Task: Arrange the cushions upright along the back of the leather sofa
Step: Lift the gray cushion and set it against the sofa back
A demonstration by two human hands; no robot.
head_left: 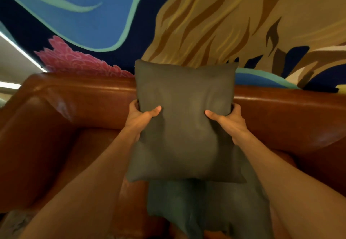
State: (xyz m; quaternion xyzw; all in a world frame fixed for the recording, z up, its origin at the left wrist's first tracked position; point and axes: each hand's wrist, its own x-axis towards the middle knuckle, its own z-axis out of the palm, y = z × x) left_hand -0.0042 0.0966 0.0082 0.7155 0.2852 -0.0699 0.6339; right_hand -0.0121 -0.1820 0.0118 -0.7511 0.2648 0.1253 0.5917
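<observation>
Two bare hands hold one dark grey-green square fabric cushion (184,119) upright, in front of the back edge of the reddish-brown leather sofa (78,105). Left hand (143,116) grips the cushion's left side, thumb pressed flat on the front face, fingers wrapped behind the edge. Right hand (227,118) mirrors it on the right side, thumb on the front, fingers hidden behind. Fabric dimples under both thumbs. Both forearms are bare and reach in from the lower corners of the view.

Cushion's top edge rises above the sofa's back rail; its lower edge hangs over the seat (whether it touches the backrest cannot be told). A second dark grey-green cushion (206,207) lies flat on the seat, directly below the held one, near the front edge of the seat and partly overlapped by it in this view.

Sofa's left armrest curves round at the left edge, leather glossy with highlights along the back rail. Behind the sofa stands a painted wall mural (215,17): blue and teal bands at the left, a pink patterned shape just above the sofa's back left corner, tan and brown streaks to the right.
</observation>
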